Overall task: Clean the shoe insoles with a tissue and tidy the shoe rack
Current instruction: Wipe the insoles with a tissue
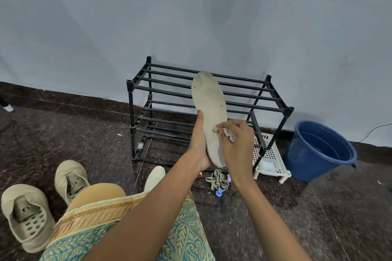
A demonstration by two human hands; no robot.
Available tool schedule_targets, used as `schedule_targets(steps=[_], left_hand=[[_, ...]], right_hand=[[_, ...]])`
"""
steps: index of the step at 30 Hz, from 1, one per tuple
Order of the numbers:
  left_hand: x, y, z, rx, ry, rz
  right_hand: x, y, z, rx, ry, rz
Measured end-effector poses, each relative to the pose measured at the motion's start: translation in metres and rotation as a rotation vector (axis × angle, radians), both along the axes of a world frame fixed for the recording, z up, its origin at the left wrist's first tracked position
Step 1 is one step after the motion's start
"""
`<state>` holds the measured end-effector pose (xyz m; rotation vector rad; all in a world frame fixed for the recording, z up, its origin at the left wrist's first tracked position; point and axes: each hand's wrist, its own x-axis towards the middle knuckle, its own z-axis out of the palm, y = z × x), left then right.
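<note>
Insole first: I see it stood on end in front of the shoe rack, toe up across the top bars and heel down in my left hand. That hand cups the heel end from behind, with the thumb laid up along the near edge. I judge this props the flat face toward me and keeps the thin piece from folding under pressure.

My right hand has its fingers curled around a crumpled white tissue, pinching it against the thumb and pressing it onto the middle of the insole. The wipe looks to be in hand at mid-length. The toe part above shows grey marks and a few dark specks, so I reckon that area is left to do.

Left of the rack on the floor sit two beige shoes, openings up, probably waiting for their insoles. A second pale insole lies in front of the rack, beside a loose bundle of laces. Right of the rack stand a white slotted stand and a blue bucket.

The rack's bars hold nothing I can see. I can read no brand, label or writing anywhere.
</note>
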<state>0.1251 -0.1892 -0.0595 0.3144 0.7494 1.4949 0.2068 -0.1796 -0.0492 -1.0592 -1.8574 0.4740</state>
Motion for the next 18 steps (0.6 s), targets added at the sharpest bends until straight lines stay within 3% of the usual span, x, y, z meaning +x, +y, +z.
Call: schedule_targets(steps=[5,18], left_hand=[[-0.002,0.002,-0.002,0.007,0.009,-0.011],[-0.001,-0.001,0.001,0.0,0.017,-0.035]], right_hand=[[0.005,-0.008,-0.004,0.004,-0.108,0.079],[0.011,-0.014,0.004,-0.184,0.01,0.17]])
